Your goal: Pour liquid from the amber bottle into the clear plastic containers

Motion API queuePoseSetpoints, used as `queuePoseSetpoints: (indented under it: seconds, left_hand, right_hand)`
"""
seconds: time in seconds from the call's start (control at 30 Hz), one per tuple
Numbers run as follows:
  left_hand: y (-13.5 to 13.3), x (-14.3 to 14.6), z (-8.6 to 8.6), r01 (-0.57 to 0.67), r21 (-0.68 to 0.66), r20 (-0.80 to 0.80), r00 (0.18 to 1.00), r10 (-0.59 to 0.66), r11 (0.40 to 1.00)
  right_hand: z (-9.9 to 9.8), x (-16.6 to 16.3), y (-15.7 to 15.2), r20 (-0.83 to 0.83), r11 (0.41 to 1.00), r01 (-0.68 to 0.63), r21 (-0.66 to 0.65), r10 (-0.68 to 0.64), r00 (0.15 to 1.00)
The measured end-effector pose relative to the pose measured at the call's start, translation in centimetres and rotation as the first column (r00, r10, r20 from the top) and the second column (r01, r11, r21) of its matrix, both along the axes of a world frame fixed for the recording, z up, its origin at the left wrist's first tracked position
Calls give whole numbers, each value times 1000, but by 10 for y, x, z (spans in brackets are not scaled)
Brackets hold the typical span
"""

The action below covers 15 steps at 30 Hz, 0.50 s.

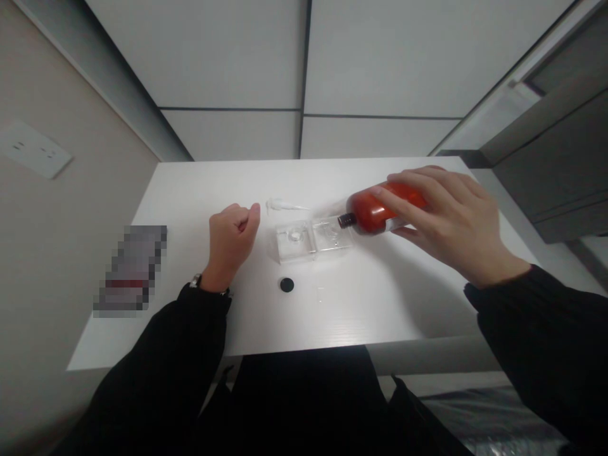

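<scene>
My right hand (446, 215) is wrapped round an orange-red bottle (371, 211). The bottle is tipped on its side, its uncapped dark threaded neck pointing left over a clear plastic box (327, 235) that has two square compartments. Whether liquid is flowing from the mouth, I cannot tell. Left of the box, my left hand (232, 234) is closed in a fist on the tabletop, and nothing shows in it. A small clear dropper-like piece (285, 204) lies just behind the box. In front of the box rests a round black cap (287, 285).
The white table (370, 310) meets white cabinet panels (228, 133) at the back. A blurred-out flat object (130, 269) lies near the left edge. A wall socket (35, 150) is at far left, and grey furniture (560, 158) stands at the right.
</scene>
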<state>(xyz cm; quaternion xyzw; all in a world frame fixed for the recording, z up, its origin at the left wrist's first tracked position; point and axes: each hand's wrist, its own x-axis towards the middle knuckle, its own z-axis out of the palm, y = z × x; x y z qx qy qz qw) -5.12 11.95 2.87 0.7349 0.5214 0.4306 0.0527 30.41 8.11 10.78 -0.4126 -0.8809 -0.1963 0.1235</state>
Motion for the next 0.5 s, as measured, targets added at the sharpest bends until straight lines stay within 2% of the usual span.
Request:
queuePoseSetpoints:
  seconds: [0.2, 0.37, 0.5]
  left_hand:
    - [0, 1, 0, 3, 15, 15, 1000, -3, 1000]
    - [-1, 2, 2, 1, 0, 18, 1000, -1, 1000]
    - [-2, 2, 3, -3, -9, 23, 1000, 3, 1000]
  right_hand:
    - [0, 0, 1, 4, 1000, 11, 13, -11, 1000]
    - [-2, 0, 3, 26, 993, -34, 114, 31, 999]
    - [5, -5, -1, 37, 999, 44, 5, -44, 998]
